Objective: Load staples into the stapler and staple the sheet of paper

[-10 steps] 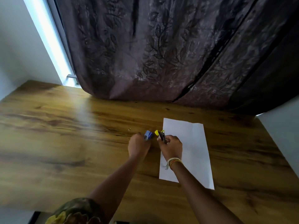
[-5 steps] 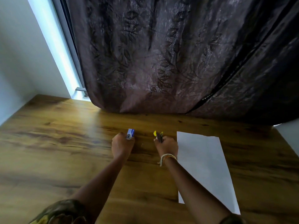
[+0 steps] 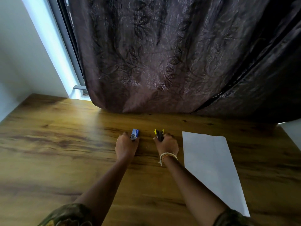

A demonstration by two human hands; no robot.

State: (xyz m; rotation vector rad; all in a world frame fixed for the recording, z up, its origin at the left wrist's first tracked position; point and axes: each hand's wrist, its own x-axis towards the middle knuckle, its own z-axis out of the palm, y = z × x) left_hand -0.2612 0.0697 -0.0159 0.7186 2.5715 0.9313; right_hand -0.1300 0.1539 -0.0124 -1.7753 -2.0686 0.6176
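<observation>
My left hand (image 3: pixel 126 146) grips a small blue and white staple box (image 3: pixel 135 134), which sticks out past the fingers just above the wooden table (image 3: pixel 57 152). My right hand (image 3: pixel 167 144), with string bands at the wrist, is closed on a small black and yellow stapler (image 3: pixel 159 134) whose front end points away from me. The two hands are a short gap apart. A white sheet of paper (image 3: pixel 210 167) lies flat on the table to the right of my right hand, untouched.
A dark patterned curtain (image 3: pixel 162 62) hangs down to the table's far edge. A bright window strip (image 3: pixel 53 51) and white wall are at the far left. A tiny pale speck (image 3: pixel 147 146) lies on the wood between my hands.
My hands, together over the paper's left corner a second ago, have drawn apart and off the sheet. The view has tilted up, so the paper now sits further right.
</observation>
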